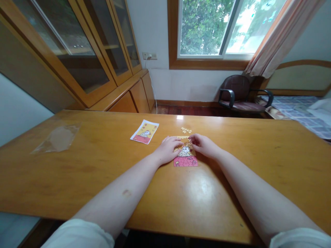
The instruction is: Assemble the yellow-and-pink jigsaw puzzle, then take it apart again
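Observation:
A partly joined jigsaw puzzle (185, 161) lies on the wooden table, pink along its near edge with a white cartoon figure above. My left hand (168, 150) rests along the puzzle's left side, its fingers stretched out flat over the upper left part. At the upper right edge, my right hand (204, 145) has its thumb and fingers curled together; whatever is between them is too small to make out. Just beyond the fingers lie several loose puzzle pieces (186, 130). My hands partly cover the puzzle's upper part.
A picture card (145, 132) with a similar design lies left of the puzzle. Farther left is a clear plastic bag (60, 137). Beyond the wooden table (108, 165) stand a glass-door cabinet (121, 81), an armchair (236, 93) and a bed (302, 110).

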The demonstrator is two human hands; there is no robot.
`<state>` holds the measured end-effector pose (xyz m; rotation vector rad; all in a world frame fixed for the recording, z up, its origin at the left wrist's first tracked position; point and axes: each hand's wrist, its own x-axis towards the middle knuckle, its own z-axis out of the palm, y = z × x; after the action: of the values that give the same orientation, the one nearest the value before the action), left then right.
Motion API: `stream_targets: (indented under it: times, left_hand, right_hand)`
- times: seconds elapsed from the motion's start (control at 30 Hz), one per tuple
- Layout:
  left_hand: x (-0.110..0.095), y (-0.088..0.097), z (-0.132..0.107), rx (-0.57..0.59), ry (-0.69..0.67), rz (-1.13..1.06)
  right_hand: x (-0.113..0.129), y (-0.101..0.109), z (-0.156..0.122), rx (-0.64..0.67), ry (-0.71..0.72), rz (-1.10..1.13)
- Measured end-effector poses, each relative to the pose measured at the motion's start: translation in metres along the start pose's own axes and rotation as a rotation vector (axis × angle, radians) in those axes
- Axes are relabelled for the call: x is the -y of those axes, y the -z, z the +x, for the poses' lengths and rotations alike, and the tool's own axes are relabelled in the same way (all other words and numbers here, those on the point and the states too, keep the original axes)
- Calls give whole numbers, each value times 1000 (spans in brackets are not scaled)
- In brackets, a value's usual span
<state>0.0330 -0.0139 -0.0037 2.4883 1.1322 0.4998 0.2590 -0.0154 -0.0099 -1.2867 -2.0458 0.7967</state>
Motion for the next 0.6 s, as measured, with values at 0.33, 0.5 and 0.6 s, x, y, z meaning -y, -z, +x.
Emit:
stream_targets:
  times: [0.33, 0.5, 0.6]
  left_hand:
    - [0, -2, 0, 5, 8, 3]
    - [1, -2, -1, 0, 4, 3]
    - [1, -2, -1, 1, -12, 7]
  right_hand:
    - [2, -12, 1, -58, -27, -182]
    - [-2, -6, -1, -94, 184, -249]
    - [-6, 0, -1, -84, 272, -226]
